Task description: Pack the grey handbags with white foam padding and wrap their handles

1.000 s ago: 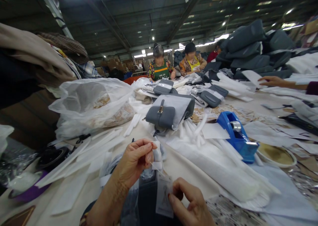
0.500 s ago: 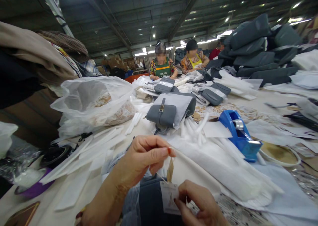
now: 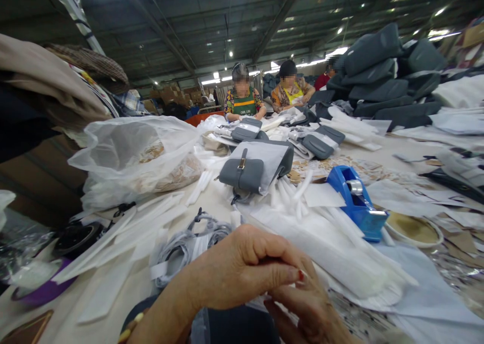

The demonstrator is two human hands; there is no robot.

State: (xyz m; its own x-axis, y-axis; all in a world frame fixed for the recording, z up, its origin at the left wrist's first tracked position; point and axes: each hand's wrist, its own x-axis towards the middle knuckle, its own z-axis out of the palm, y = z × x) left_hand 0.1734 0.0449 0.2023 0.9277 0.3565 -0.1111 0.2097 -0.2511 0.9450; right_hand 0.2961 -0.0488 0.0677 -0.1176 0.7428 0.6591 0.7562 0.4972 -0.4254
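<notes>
My left hand (image 3: 242,268) lies low in the middle with its fingers pressed together in a pinch. It rests on my right hand (image 3: 310,314), whose fingers are closed too. What they pinch is hidden between them. A dark grey bag (image 3: 234,329) sits under both hands at the bottom edge. Just beyond my left hand lies a coiled grey strap wrapped in white paper (image 3: 189,243). Further out a grey handbag (image 3: 249,167) with a buckle rests half wrapped in white tissue.
A blue tape dispenser (image 3: 355,203) stands at the right beside a roll of tape (image 3: 414,230). White tissue sheets (image 3: 333,253) and paper strips cover the table. A large clear plastic bag (image 3: 132,157) bulges at the left. Grey bags (image 3: 378,72) are stacked back right. Three people sit across the table.
My left hand has dropped from a raised pinch on a tag string down onto my right hand. The white hang tag and brown tag no longer show. The grey strap bundle is now uncovered.
</notes>
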